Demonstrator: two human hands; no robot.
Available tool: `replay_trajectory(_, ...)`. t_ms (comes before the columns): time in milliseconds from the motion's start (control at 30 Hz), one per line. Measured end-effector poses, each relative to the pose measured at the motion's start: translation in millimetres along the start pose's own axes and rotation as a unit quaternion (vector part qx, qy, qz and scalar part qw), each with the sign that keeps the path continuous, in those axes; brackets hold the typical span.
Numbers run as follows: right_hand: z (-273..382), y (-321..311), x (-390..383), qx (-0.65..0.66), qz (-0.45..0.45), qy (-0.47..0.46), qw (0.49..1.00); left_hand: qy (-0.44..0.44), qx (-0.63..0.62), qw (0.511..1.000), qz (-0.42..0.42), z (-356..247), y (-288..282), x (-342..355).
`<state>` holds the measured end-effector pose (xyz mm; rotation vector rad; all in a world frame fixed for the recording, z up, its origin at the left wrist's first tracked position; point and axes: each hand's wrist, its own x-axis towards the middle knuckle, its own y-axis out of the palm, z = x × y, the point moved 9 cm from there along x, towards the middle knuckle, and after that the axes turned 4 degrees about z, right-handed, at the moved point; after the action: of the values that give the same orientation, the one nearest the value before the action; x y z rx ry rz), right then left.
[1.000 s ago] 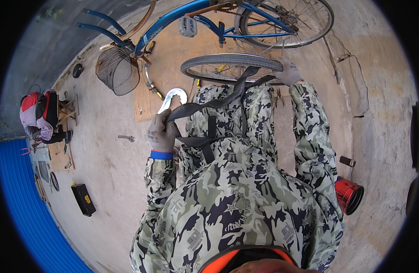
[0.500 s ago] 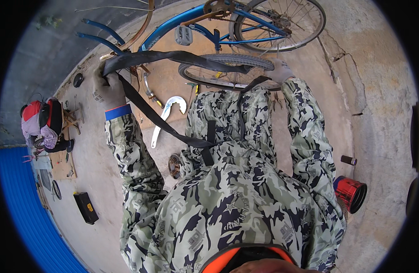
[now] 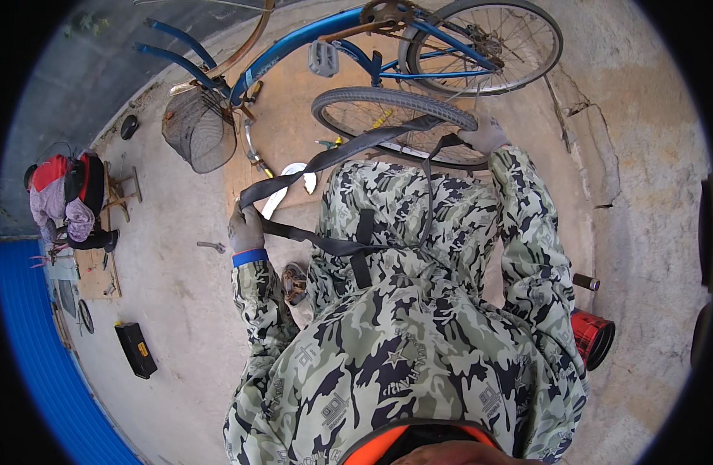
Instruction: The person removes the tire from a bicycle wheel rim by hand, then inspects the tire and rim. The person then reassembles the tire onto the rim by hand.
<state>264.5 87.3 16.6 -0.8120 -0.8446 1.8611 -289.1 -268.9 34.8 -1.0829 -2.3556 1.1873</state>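
Observation:
My left hand [image 3: 246, 228], in a grey glove, grips a long, flat black rubber inner tube [image 3: 341, 149], which loops across my camouflage-clad lap. My right hand [image 3: 484, 132], also gloved, holds the near right rim of a detached bicycle wheel [image 3: 356, 96], where the tube runs to the tyre. The wheel lies tilted just beyond my knees. A white curved tool [image 3: 276, 200] is partly hidden under the tube. A blue bicycle frame [image 3: 279, 48] with its other wheel still fitted lies beyond the loose wheel.
A wire basket [image 3: 194, 132] is by the frame on a wooden board [image 3: 283, 77]. A co-worker [image 3: 66, 198] bends over at the left, near a black toolbox [image 3: 136, 350]. A red bucket [image 3: 589, 341] and a dark cylinder [image 3: 586, 281] stand right of me, beside cracked concrete.
My left hand went up and out to the left with the tube, then came back down, stretching it diagonally from the wheel. My right hand stays at the wheel, shifting slightly.

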Motion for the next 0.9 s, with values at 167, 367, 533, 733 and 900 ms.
replay_trajectory(167,30.7,8.9,-13.4,-0.006,-0.035,0.035,0.999,0.018,0.010,1.000,-0.007,11.3,7.0,12.9)
replay_trajectory(367,53.8,33.0,-40.2,-0.016,-0.056,0.106,0.993,-0.028,-0.272,0.962,0.014,-7.8,-1.5,46.1)
replay_trajectory(533,48.2,54.7,-68.2,0.030,-0.077,0.127,0.988,0.121,-0.540,0.832,-0.050,-99.3,-57.5,68.9)
replay_trajectory(733,68.6,57.1,-72.7,0.025,-0.117,0.101,0.988,0.371,-0.561,0.736,-0.075,-235.1,-112.1,44.1)
replay_trajectory(900,58.2,58.1,-106.1,0.038,-0.147,0.139,0.979,0.430,-0.513,0.743,-0.034,-299.7,-117.3,17.3)
